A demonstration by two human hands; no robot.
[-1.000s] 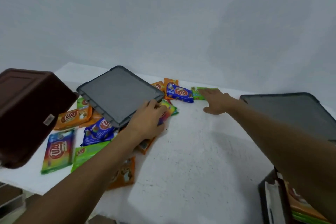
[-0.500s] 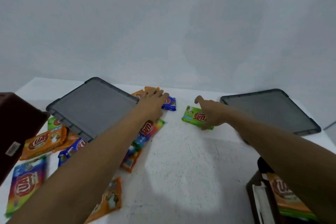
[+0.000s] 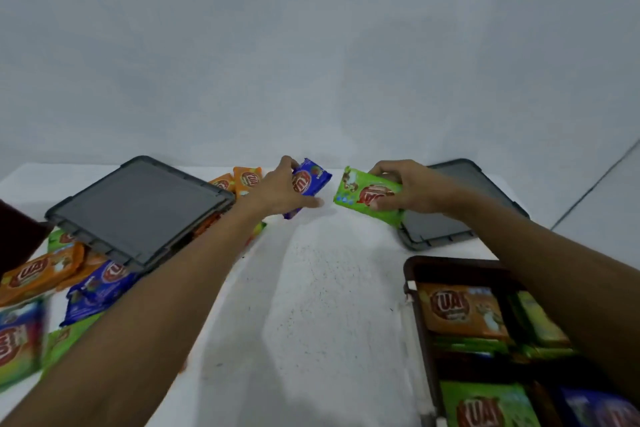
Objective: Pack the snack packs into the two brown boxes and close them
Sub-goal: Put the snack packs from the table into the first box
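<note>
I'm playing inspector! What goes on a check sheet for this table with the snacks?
Surface: white table, bare in the middle.
Job's things: open brown box at right, stowed packs inside; second brown box at left edge; loose packs at left; left lid resting on packs; right lid on the table.
Clutter: nothing seen.
Hands: left hand grips a blue pack; right hand grips a green pack.
Cables: nothing seen.
Surroundings: plain pale wall.

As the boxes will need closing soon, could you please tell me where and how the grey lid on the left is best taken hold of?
Probably take the grey lid by its near rim, from the front, fingers beneath and thumb on top: it lies propped on snack packs, so that edge seems clear of the table, and its flat panel offers nothing to pinch.
</note>
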